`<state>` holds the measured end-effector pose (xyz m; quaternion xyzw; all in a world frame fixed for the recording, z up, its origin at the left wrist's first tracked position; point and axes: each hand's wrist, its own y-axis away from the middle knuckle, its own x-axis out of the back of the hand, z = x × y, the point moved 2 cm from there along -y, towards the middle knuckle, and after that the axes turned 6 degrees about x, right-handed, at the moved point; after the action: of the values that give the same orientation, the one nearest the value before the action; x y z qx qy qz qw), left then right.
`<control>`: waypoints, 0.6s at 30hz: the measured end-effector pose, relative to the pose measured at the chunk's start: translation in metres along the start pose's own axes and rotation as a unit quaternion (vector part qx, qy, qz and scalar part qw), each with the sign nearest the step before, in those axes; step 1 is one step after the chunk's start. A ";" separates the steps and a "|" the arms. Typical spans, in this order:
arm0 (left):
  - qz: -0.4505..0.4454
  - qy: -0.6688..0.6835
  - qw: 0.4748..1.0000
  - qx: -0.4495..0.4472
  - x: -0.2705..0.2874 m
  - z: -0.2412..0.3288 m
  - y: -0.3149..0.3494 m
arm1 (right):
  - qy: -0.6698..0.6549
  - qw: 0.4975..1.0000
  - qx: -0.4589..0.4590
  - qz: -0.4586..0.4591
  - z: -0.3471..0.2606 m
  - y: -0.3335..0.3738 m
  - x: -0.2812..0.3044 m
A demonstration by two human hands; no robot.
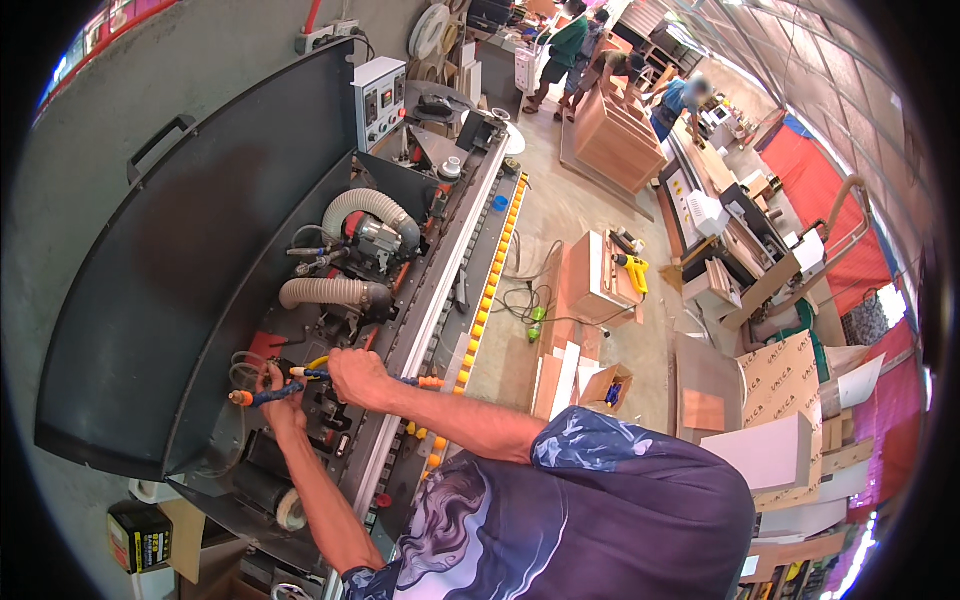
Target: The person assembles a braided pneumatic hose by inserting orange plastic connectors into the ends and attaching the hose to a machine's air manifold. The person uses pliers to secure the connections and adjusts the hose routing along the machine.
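I am leaning over an edge banding machine (455, 240) with its long dark cover (200, 210) raised. My left hand (283, 402) reaches in among its parts, fingers bent and pressed together; what they hold is hidden. A blue segmented hose (268, 396) with an orange nozzle (240, 398) runs across that hand. Just to the right, my right hand (358, 378) is closed in a fist, its grip hidden from above. A curved yellow piece (319, 363) shows beside its knuckles. Another orange nozzle (430, 382) sticks out beyond my right wrist.
Ribbed grey ducts (370, 205) and a motor (375, 240) sit farther along the machine, before a control box (380, 100). Yellow rollers (490, 290) line its right edge. On the floor stand a wooden box (600, 280) and a yellow heat gun (633, 270). Several people work around a cabinet (615, 135).
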<state>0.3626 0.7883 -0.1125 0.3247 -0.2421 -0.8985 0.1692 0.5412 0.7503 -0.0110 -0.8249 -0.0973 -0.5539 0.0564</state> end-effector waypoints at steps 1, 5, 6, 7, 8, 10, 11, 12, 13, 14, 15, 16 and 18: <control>-0.020 -0.004 1.000 -0.008 0.002 -0.002 -0.006 | -0.009 1.000 -0.001 -0.024 -0.001 0.001 0.002; -0.043 -0.019 0.999 -0.028 0.016 -0.013 -0.027 | -0.027 0.998 0.016 -0.053 -0.004 0.001 -0.004; -0.036 -0.022 0.999 -0.026 0.016 -0.014 -0.027 | -0.025 0.998 0.013 -0.057 -0.003 0.000 -0.004; -0.032 -0.021 0.999 -0.025 0.017 -0.015 -0.027 | -0.023 0.998 0.010 -0.060 -0.003 -0.002 -0.004; -0.030 -0.021 0.999 -0.023 0.013 -0.016 -0.022 | -0.021 0.998 0.005 -0.063 -0.002 -0.003 -0.003; -0.023 -0.022 0.999 -0.019 0.006 -0.015 -0.014 | 0.002 1.000 0.012 0.015 0.001 -0.001 -0.005; -0.018 -0.023 0.999 -0.019 0.004 -0.013 -0.010 | 0.013 0.998 0.017 0.055 0.001 -0.002 -0.004; -0.014 -0.023 0.999 -0.019 0.002 -0.010 -0.007 | 0.008 0.999 0.015 0.044 0.004 -0.003 -0.005; -0.020 -0.021 0.999 -0.022 0.001 -0.011 -0.008 | 0.002 0.999 0.012 0.032 0.008 -0.005 -0.004; -0.024 -0.018 0.999 -0.028 0.003 -0.010 -0.010 | -0.005 1.000 0.013 0.021 0.005 -0.007 0.002; -0.028 -0.014 0.999 -0.034 0.006 -0.008 -0.012 | -0.004 1.000 0.012 -0.003 0.003 -0.009 0.008; -0.031 -0.008 0.999 -0.037 0.008 -0.008 -0.015 | -0.001 1.000 0.011 -0.027 0.002 -0.011 0.014; -0.036 0.000 0.999 -0.035 0.001 -0.006 -0.007 | -0.001 0.998 -0.004 -0.063 0.003 -0.008 0.019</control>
<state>0.3650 0.7917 -0.1215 0.3273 -0.1984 -0.9119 0.1480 0.5490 0.7610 0.0054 -0.8177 -0.1471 -0.5563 0.0179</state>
